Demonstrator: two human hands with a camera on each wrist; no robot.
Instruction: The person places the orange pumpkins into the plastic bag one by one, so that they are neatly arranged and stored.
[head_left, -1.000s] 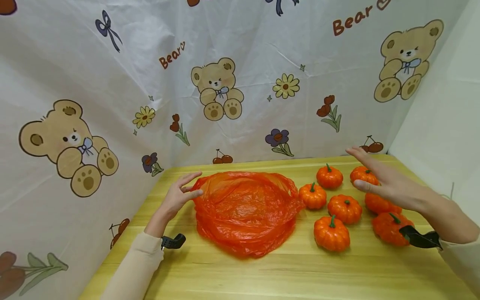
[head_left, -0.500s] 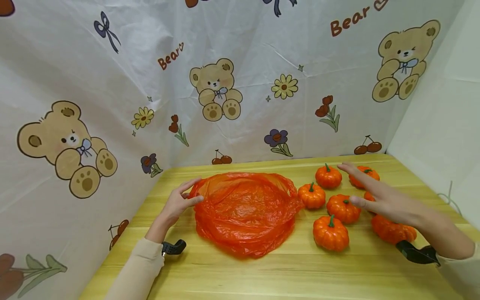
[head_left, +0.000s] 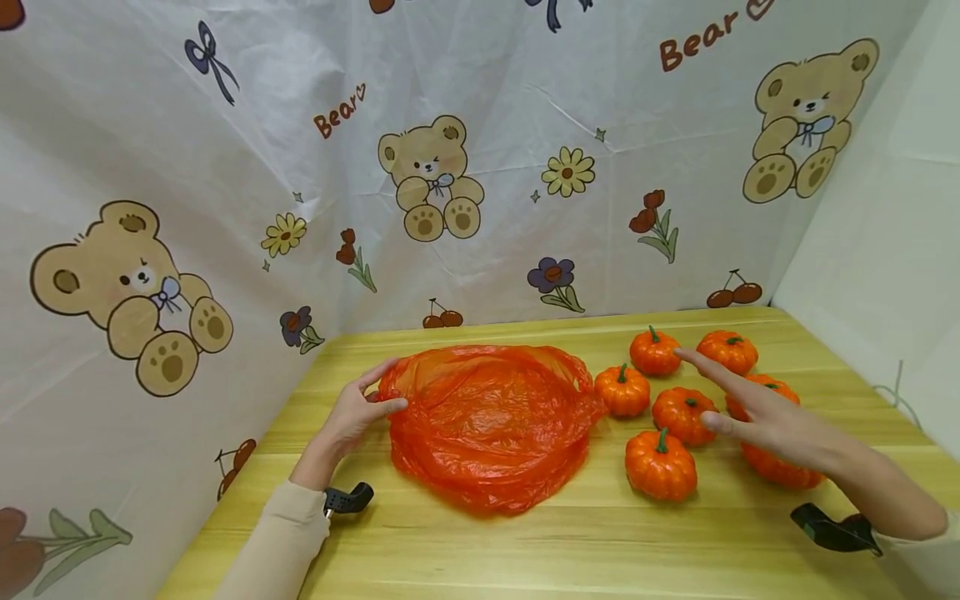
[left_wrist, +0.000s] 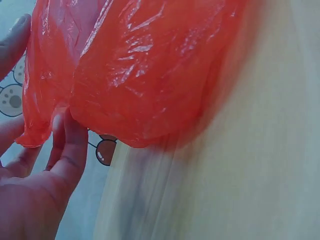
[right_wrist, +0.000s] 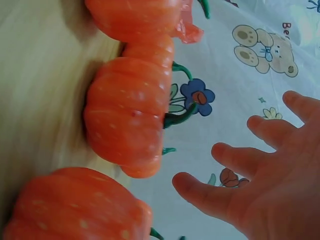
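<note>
Touched the left side of the red bag [head_left: 487,417] with the left hand [head_left: 354,415], spread apart. Hovered with the right hand [head_left: 776,425], spread apart too, above orange pumpkins [head_left: 660,471]. Saw the bag on the counter [head_left: 487,558], just left of the pumpkins.
</note>
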